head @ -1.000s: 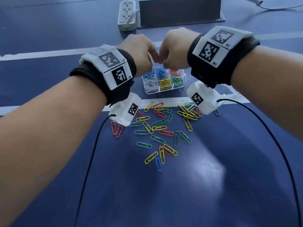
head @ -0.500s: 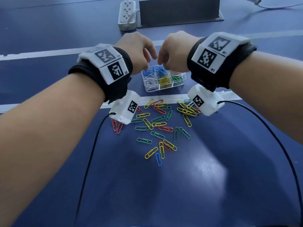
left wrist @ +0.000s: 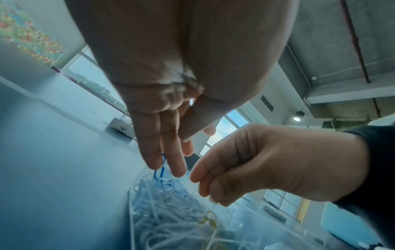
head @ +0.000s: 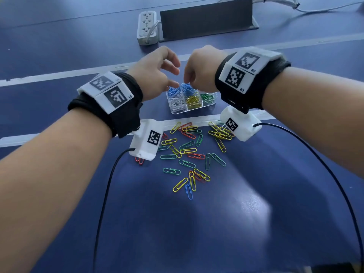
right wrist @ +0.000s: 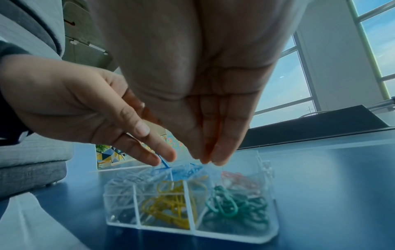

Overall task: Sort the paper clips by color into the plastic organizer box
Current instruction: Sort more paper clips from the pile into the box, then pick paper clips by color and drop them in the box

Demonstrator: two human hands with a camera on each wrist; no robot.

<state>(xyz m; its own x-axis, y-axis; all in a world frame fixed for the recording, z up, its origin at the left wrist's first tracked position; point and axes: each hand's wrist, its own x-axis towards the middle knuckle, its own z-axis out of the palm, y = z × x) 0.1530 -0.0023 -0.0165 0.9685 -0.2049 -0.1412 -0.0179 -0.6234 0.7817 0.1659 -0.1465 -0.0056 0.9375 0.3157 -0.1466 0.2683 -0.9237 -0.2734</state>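
Note:
A clear plastic organizer box (head: 177,112) (right wrist: 213,235) holds white, yellow and green clips in its front row, blue and red in the back. Both hands hover just over its back row. My left hand (head: 173,75) (left wrist: 169,169) has straight, spread fingers. A blue clip (left wrist: 160,167) (right wrist: 163,162) stands on end under its fingertips, over the blue compartment, with the thumb away from it. My right hand (head: 192,83) (right wrist: 208,160) points straight, closed-up fingers down at the blue clips; I see no clip in it. Several loose clips (head: 189,154) lie on the blue table in front of the box.
A white power strip (head: 147,26) and a dark upright panel (head: 206,18) stand beyond the box. White tape lines (head: 78,72) cross the table. Black wrist-camera cables (head: 102,194) (head: 334,174) trail along both forearms over the near table.
The two hands, pressed fingertip to fingertip above the box a second ago, have parted and dropped slightly. The left fingers have spread, and the blue clip now sits below them.

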